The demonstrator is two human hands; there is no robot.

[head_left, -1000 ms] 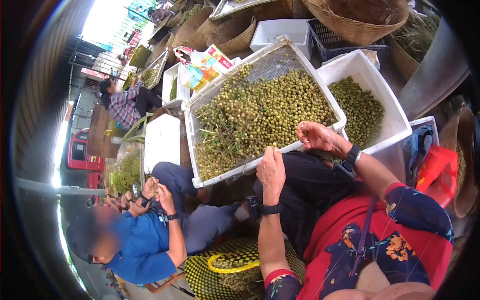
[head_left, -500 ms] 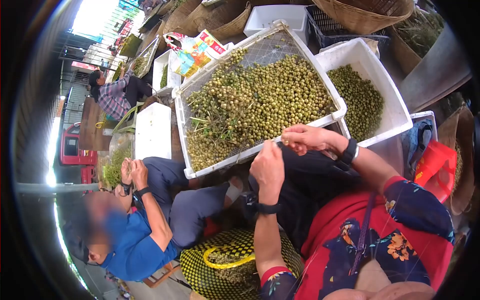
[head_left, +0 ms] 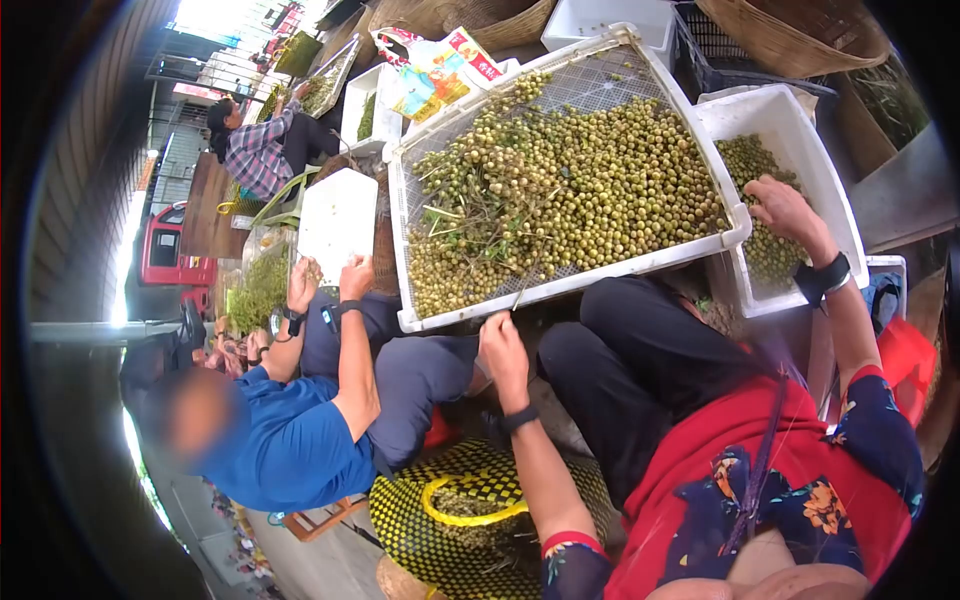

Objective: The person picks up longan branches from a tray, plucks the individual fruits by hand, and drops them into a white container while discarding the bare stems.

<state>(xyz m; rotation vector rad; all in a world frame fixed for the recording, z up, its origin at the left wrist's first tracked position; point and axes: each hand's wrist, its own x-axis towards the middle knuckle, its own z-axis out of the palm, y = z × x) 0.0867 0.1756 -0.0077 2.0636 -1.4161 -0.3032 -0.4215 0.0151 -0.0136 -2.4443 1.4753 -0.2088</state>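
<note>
Fingers of the left hand drawn together in a pinch just below the front rim of the tray, looks like on a thin brown stem; tips small in view. Half a second ago both hands were together at that rim; now split, left staying near it, right gone over to the box. Judgement: two-handed handling interrupted, each hand on its own bit of the work.

Next, white plastic mesh-bottomed tray, tilted in view, carrying the main heap of small round yellow-green fruits. Left part of heap messy: thin brown stalks and green leaf scraps tangled in. Right part cleaner, mostly loose fruits, some brownish, packed close. Bare mesh shows at the far end.

Far right, deep white foam box beside the tray, with greener small round fruits inside, no stalks obvious. Right hand hangs over these, fingers bent and slightly spread; cannot tell if they grip any fruit or touch the pile.
</note>
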